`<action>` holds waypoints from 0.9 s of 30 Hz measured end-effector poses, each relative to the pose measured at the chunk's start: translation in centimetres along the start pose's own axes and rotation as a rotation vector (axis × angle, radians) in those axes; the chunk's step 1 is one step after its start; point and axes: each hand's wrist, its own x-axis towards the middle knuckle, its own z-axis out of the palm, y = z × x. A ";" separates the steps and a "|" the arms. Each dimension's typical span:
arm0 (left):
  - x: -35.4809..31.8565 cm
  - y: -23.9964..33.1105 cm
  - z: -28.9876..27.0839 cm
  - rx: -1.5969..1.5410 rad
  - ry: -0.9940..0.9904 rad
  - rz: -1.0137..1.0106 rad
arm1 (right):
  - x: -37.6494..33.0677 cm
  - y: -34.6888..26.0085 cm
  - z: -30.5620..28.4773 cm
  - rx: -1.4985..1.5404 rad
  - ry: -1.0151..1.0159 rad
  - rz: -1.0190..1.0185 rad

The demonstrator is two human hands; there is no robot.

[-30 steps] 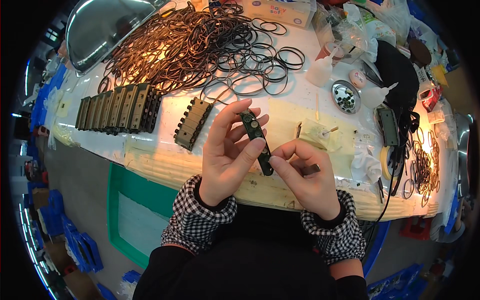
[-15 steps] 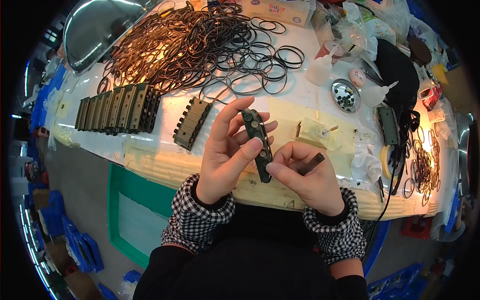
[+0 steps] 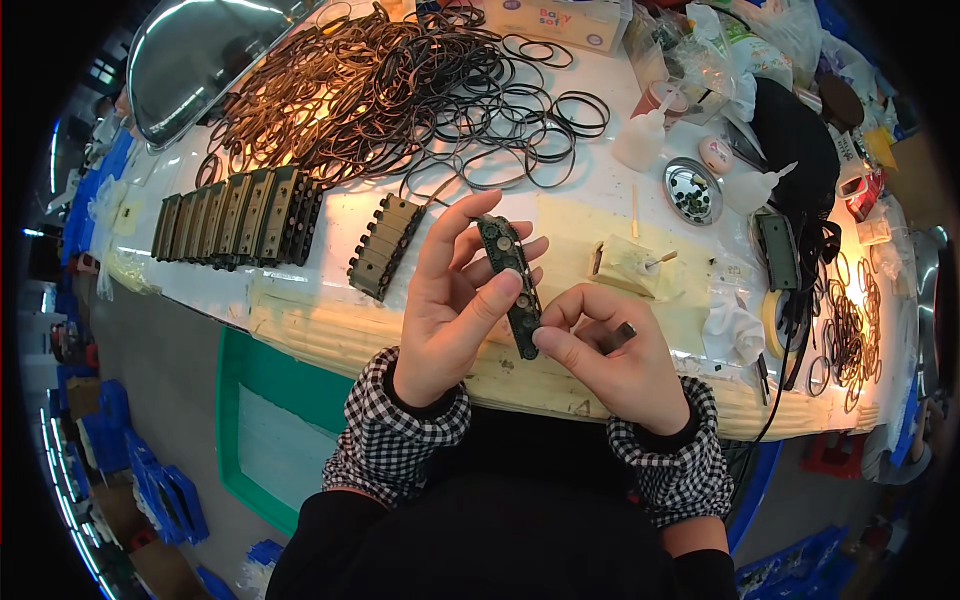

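My left hand (image 3: 445, 325) is closed around a narrow dark green model tank hull (image 3: 523, 325), thumb on its near face and fingers behind. A row of small round wheels runs along the side turned up. At its lower end, the thumb and forefinger of my right hand (image 3: 625, 370) pinch together against the hull; whatever lies between those fingertips is too small to make out. A short dark stick-like piece (image 3: 622, 335) is tucked among my right fingers, mostly hidden. Left of my hands, a similar green hull (image 3: 385, 247) lies on the table.
Several matching hulls (image 3: 235, 218) stand in a row at the left. Behind them spreads a big heap of dark rubber-like loops (image 3: 400, 90). To the right are a round metal dish (image 3: 691, 190) of small green parts, squeeze bottles (image 3: 640, 138), crumpled tissue (image 3: 735, 330) and a black cable.
The hull in my left hand has shifted slightly left and up. The dark piece in my right hand has turned, so less of it shows. My right fingertips stay at the hull's lower end.
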 end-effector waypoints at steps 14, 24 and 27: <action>-0.1 -0.1 0.2 0.110 0.089 0.016 | 0.2 0.8 0.0 0.051 0.050 -0.124; -0.3 0.6 0.5 -0.133 -0.282 -0.193 | 0.3 -1.1 -0.2 -0.023 0.263 -0.322; -0.5 1.1 0.8 -0.030 -0.375 -0.224 | 0.2 -1.3 -0.6 -0.045 0.187 -0.315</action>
